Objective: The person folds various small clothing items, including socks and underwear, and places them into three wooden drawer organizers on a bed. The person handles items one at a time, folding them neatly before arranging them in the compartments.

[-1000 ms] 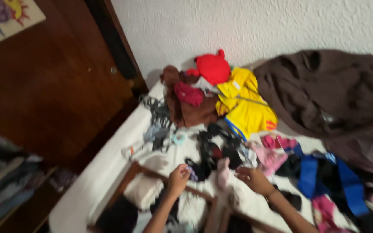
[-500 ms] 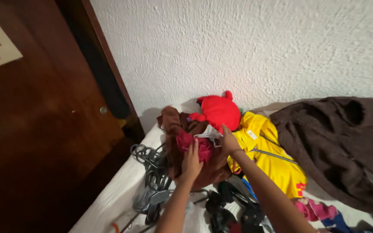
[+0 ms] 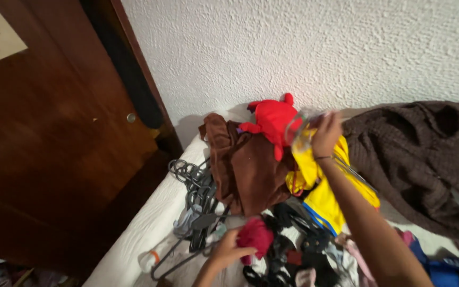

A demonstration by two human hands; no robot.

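My right hand [image 3: 326,134] is raised over the pile and grips a clear plastic hanger [image 3: 299,127] beside a red garment [image 3: 272,121]. Under that arm lies a yellow shirt [image 3: 325,196] with a blue stripe. My left hand [image 3: 228,248] is low at the front, its fingers closed on a small dark pink cloth [image 3: 256,236]. A brown garment [image 3: 245,165] lies heaped between the two hands.
Clothes cover a white bed [image 3: 144,228] against a rough white wall. A bundle of grey hangers [image 3: 195,196] lies at the bed's left edge. A dark brown knit blanket [image 3: 426,154] fills the right. A wooden door [image 3: 54,138] stands left.
Both hands were together at the brown and pink clothes. Now my right hand has lifted a clear hanger up, and my left hand has drawn the pink cloth down toward me.
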